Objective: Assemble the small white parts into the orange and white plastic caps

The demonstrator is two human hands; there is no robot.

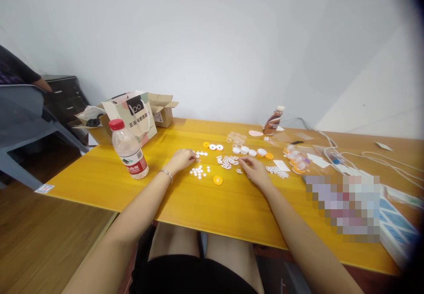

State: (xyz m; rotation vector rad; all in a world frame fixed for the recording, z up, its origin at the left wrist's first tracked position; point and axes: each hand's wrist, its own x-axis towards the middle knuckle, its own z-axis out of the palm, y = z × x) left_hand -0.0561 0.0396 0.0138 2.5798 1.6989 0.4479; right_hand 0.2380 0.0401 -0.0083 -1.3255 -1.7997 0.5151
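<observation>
Resting at the right edge of the pile (pixel 226 162) of white openwork pieces, the right hand (pixel 254 170) has its fingertips level with the pile, much nearer to it than the left hand (pixel 183 158) is. The pile lies directly left of those fingertips, and one loose piece (pixel 239 171) sits just below them, on the side toward the body. The right thumb and forefinger look close together, but I cannot tell whether anything is between them. Across the pile, the left fingertips point right, between the white knobs (pixel 202 153) beyond and the white dots (pixel 198 171) on the near side; those fingers look bunched, and whether they pinch something is too small to tell. The yellow disc (pixel 217 180) lies flat on the table (pixel 185 201), nearer the body than either hand's fingertips and about midway between them, with a small white bit on its middle. Being round, it shows no long axis; the pieces in the pile lie at mixed angles. White rings (pixel 245 151) stand just beyond the right fingertips.
</observation>
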